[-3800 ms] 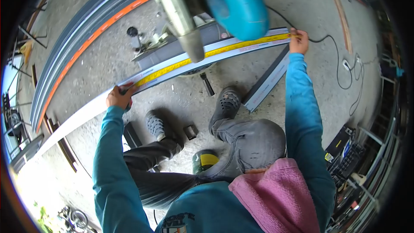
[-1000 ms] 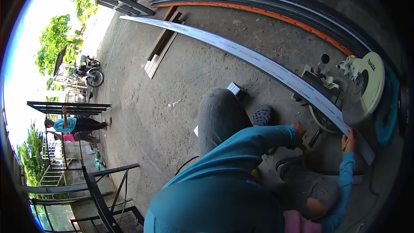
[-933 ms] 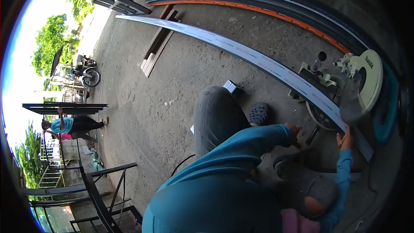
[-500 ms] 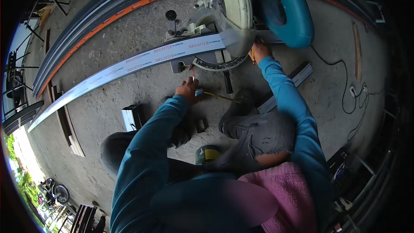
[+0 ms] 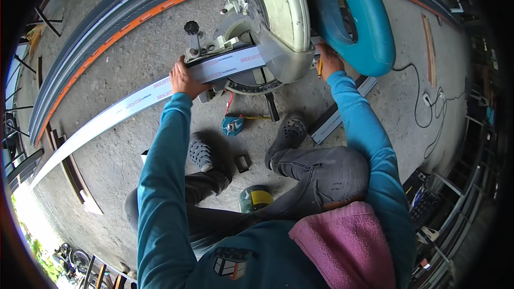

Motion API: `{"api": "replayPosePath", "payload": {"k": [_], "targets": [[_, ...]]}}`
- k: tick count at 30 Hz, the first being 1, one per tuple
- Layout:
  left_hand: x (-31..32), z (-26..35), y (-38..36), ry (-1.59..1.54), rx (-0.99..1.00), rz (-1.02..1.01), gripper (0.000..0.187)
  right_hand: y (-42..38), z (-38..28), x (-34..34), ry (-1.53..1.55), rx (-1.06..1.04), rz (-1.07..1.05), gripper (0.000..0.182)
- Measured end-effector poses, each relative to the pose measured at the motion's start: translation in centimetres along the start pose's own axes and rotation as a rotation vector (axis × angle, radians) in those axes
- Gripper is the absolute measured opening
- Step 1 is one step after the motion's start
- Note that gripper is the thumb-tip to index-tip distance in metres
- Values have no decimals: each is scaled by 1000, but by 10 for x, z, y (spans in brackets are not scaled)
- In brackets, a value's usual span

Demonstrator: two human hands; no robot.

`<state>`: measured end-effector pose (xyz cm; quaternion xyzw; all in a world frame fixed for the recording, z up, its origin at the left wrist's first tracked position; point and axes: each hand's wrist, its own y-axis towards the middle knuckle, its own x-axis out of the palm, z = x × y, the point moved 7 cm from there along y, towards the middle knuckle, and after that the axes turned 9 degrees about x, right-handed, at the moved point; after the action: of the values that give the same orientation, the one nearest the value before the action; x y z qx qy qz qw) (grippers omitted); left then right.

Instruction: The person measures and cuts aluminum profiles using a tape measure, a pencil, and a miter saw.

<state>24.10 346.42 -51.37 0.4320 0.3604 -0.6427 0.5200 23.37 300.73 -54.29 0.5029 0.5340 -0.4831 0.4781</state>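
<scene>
A long metal profile with printed white film [image 5: 140,100] lies across the base of a miter saw [image 5: 278,16], under its blade guard. My left hand [image 5: 184,79] grips the profile just left of the saw, fingers over its far edge. On the saw's other side, below the teal handle [image 5: 377,37], my right hand [image 5: 329,63] is closed with a yellow pencil [image 5: 320,68] in it, at the profile's right part. A teal tape measure [image 5: 232,126] rests on the floor between my feet and the saw, its yellow blade partly out.
Long dark profiles with an orange strip [image 5: 144,17] lie behind the saw. A shorter profile [image 5: 342,112] is on the floor at right, with a power cable [image 5: 428,101] beyond. A small dark metal piece [image 5: 242,163] and a green round object [image 5: 256,198] are near my feet.
My left hand has left the tape measure, now on the floor, and moved up and left onto the profile. My right hand stays beside the saw. The view has shifted slightly.
</scene>
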Motion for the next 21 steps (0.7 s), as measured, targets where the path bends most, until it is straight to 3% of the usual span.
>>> {"api": "replayPosePath", "payload": {"k": [2,5,8,12,15,16,18,20,21], "targets": [[2,2,0,-31,-86,1,115,0,18,5,7,54,-71,62],[1,4,0,-34,-5,-35,101,-4,18,5,-27,112,-148,72],[-4,3,4,42,46,-129,100,-5,1,1,-38,139,-163,82],[-6,0,2,56,82,-112,100,-7,-19,-4,8,166,-138,85],[-2,-4,3,30,118,-98,98,-14,-26,-14,49,54,3,75],[-3,-4,1,30,131,-73,97,-24,-19,-20,188,243,78,68],[-4,-6,6,56,123,-33,94,-18,-19,-20,315,427,188,61],[-1,-4,5,71,88,-126,93,-48,-1,54,1609,1059,189,40],[0,-5,5,51,91,-122,94,-46,-11,66,1769,1063,166,40]]}}
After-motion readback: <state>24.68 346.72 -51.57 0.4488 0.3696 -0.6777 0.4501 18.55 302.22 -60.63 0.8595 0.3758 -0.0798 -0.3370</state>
